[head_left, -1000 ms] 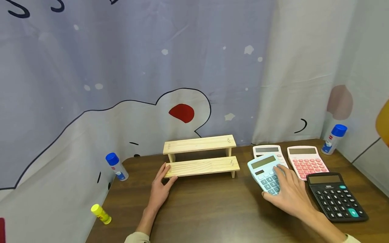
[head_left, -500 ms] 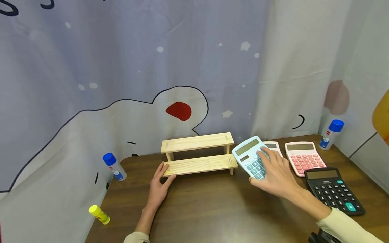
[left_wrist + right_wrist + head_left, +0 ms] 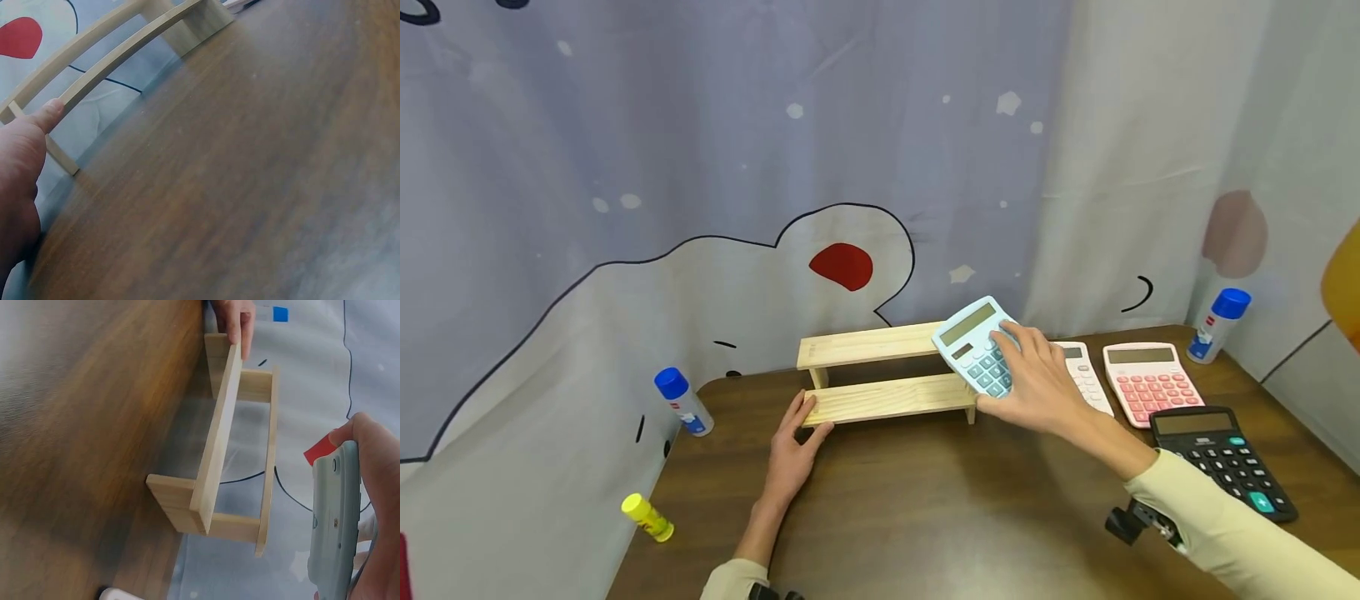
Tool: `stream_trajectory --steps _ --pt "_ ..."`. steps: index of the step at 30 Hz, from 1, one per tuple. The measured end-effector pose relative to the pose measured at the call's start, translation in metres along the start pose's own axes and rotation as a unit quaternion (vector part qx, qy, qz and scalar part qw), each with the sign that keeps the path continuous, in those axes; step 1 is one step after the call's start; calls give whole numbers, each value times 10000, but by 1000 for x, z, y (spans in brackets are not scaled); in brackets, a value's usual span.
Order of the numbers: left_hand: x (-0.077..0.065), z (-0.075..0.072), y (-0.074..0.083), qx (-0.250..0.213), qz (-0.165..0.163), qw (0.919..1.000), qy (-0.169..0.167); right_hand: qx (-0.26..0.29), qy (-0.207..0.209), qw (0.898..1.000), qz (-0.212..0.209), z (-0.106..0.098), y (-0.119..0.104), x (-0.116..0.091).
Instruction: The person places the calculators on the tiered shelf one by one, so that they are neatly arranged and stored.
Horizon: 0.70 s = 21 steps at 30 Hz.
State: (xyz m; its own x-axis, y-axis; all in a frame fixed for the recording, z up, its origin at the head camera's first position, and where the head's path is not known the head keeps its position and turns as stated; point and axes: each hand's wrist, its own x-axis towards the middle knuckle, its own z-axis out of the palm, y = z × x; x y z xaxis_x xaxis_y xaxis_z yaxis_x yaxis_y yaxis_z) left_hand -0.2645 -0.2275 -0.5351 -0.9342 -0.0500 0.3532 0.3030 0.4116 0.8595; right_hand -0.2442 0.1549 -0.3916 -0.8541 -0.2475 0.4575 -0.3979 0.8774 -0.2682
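Note:
In the head view, my right hand (image 3: 1037, 387) grips a light blue calculator (image 3: 972, 342) by its right side, thumb at the bottom edge and fingertips over the keys. The calculator is tilted, its screen toward the upper left, and overlaps the right end of a two-tier wooden rack (image 3: 880, 400). Seen from the right wrist, the calculator (image 3: 331, 525) is raised beside the rack with its underside facing the camera. My left hand (image 3: 792, 458) pinches the left end of the rack's lower board, thumb at the front edge. The left wrist view shows that thumb (image 3: 50, 112) against the board.
On the right lie a white calculator (image 3: 1086, 379), a pink-keyed calculator (image 3: 1150, 383) and a black calculator (image 3: 1232, 467). Blue-capped bottles stand at the left (image 3: 685, 402) and back right (image 3: 1217, 327). A yellow tube (image 3: 647, 518) is at the left. A printed curtain (image 3: 737, 308) hangs behind.
My right hand has carried the light blue calculator left and up, from over the white calculator to the rack's right end. My left hand has stayed on the lower board.

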Motion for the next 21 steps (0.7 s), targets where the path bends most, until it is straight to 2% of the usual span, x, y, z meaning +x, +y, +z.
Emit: stream_trajectory --steps 11,21 --pt "0 -5 -1 -50 -112 9999 -12 111 -332 9992 -174 22 -22 33" --pt "1 0 -1 -99 -118 9999 -43 159 -542 9979 -320 46 -36 54"
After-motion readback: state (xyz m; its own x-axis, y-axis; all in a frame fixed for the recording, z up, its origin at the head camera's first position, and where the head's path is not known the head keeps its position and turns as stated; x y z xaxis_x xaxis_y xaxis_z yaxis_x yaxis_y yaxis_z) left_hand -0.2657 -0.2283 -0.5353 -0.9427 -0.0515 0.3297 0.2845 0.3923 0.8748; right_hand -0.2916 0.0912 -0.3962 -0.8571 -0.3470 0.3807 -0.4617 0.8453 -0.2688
